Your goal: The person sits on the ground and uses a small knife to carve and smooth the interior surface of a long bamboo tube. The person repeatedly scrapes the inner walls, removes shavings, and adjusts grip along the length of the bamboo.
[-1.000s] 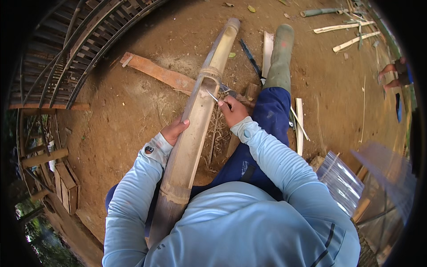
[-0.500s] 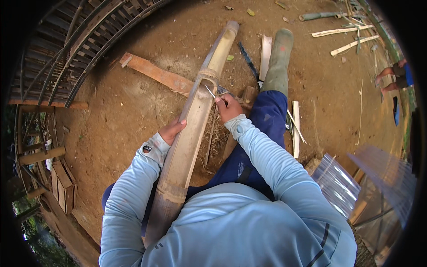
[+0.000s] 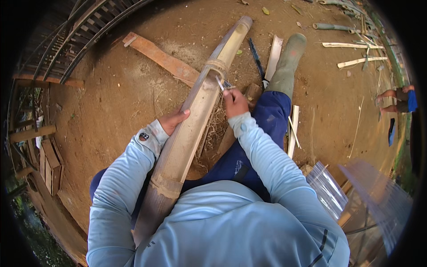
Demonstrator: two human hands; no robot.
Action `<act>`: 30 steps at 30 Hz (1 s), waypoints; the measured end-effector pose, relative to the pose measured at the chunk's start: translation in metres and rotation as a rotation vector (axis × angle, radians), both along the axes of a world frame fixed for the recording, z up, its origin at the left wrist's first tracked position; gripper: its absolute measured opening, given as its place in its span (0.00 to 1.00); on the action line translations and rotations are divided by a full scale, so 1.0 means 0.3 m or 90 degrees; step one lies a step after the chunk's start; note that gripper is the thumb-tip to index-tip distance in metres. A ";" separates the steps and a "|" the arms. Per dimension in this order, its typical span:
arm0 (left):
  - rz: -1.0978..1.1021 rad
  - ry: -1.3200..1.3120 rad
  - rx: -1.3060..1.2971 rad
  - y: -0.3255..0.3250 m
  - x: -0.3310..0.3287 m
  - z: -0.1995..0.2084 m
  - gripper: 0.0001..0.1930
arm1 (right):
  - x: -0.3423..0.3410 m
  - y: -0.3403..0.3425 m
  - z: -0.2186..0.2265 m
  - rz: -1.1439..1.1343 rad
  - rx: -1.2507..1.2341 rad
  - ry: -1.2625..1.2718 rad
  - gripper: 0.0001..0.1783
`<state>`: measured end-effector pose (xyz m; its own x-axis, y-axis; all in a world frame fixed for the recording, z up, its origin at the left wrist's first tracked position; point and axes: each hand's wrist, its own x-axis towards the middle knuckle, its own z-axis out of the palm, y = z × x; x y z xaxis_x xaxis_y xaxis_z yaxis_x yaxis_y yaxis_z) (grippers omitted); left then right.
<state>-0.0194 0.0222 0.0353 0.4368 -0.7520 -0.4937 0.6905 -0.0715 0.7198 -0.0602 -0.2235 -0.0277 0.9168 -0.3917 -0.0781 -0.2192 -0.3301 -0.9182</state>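
Frame centre: left hand (image 3: 173, 121) clasps bamboo pole (image 3: 187, 133), middle already cut open, lower-left end looks uncut; right hand (image 3: 235, 103) grips small blade (image 3: 219, 82) near upper node (image 3: 217, 65).

Pale print (image 3: 240, 166) on trousers (image 3: 275, 112), unreadable

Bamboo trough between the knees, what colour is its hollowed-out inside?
Pale tan; the bamboo trough shows best in the head view.

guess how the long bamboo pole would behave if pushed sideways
Probably stiff: the bamboo pole runs straight, ringed by nodes. Its rounded outside suggests it could roll. The long cut opening shows a hollow inside, so it may be light for its size.
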 end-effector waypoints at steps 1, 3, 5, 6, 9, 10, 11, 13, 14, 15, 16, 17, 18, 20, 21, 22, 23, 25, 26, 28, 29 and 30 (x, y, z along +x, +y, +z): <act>0.007 -0.002 -0.003 -0.004 0.001 0.001 0.42 | 0.056 -0.026 0.002 -0.018 0.003 -0.001 0.18; 0.019 -0.008 -0.008 -0.016 -0.004 0.004 0.45 | 0.030 -0.048 -0.046 0.008 -0.004 0.000 0.18; 0.009 -0.047 0.012 0.000 0.006 -0.024 0.44 | 0.003 -0.025 -0.015 0.041 -0.023 -0.022 0.17; 0.006 -0.067 0.024 0.011 0.012 -0.041 0.44 | 0.002 -0.023 -0.062 0.061 -0.010 -0.050 0.17; 0.004 -0.024 0.011 -0.001 0.002 -0.014 0.40 | 0.044 -0.049 -0.059 0.028 -0.046 -0.029 0.17; 0.011 -0.005 0.008 0.001 0.001 -0.014 0.39 | 0.067 -0.069 -0.051 0.043 -0.047 -0.021 0.17; 0.019 0.015 0.004 0.004 -0.001 -0.020 0.38 | 0.082 -0.087 -0.044 0.056 -0.048 -0.014 0.17; 0.014 0.044 -0.005 0.008 -0.001 -0.010 0.38 | 0.087 -0.120 -0.066 0.091 0.017 -0.021 0.16; 0.003 0.052 -0.014 0.005 0.003 -0.001 0.39 | 0.083 -0.132 -0.082 0.107 0.047 -0.025 0.16; -0.009 0.061 -0.022 0.001 0.007 0.005 0.40 | 0.064 -0.134 -0.101 0.075 0.128 -0.043 0.16; -0.005 0.083 -0.023 0.011 0.007 -0.002 0.38 | 0.037 -0.111 -0.108 0.047 0.215 -0.061 0.16; -0.001 0.105 -0.025 0.021 0.007 -0.017 0.37 | 0.024 -0.094 -0.112 0.020 0.301 -0.078 0.16; 0.003 0.127 -0.027 0.032 0.008 -0.026 0.36 | 0.030 -0.090 -0.114 -0.018 0.349 -0.046 0.16; 0.012 0.169 -0.047 0.031 0.003 -0.029 0.34 | 0.037 -0.083 -0.036 -0.105 0.436 0.023 0.18; 0.017 0.190 -0.058 0.031 0.000 -0.030 0.33 | 0.072 -0.096 -0.116 -0.096 0.321 -0.013 0.23; 0.018 0.194 -0.059 0.037 0.003 -0.036 0.33 | 0.092 -0.080 -0.102 -0.117 0.267 -0.036 0.24; 0.020 0.197 -0.061 0.044 0.006 -0.048 0.32 | 0.111 -0.057 -0.089 -0.138 0.213 -0.059 0.26; 0.027 0.198 -0.067 0.047 0.008 -0.061 0.32 | 0.147 -0.049 -0.077 -0.169 0.147 -0.057 0.28; 0.029 0.197 -0.074 0.029 0.004 -0.062 0.32 | 0.169 -0.066 -0.100 -0.170 0.153 -0.062 0.27; 0.016 0.206 -0.085 0.016 0.003 -0.072 0.32 | 0.203 -0.084 -0.149 -0.170 0.170 -0.069 0.27; 0.010 0.216 -0.084 0.034 0.010 -0.081 0.32 | 0.212 -0.067 -0.113 -0.121 0.177 -0.047 0.25; 0.002 0.227 -0.084 0.052 0.011 -0.090 0.32 | 0.207 -0.051 -0.079 -0.143 0.250 -0.024 0.23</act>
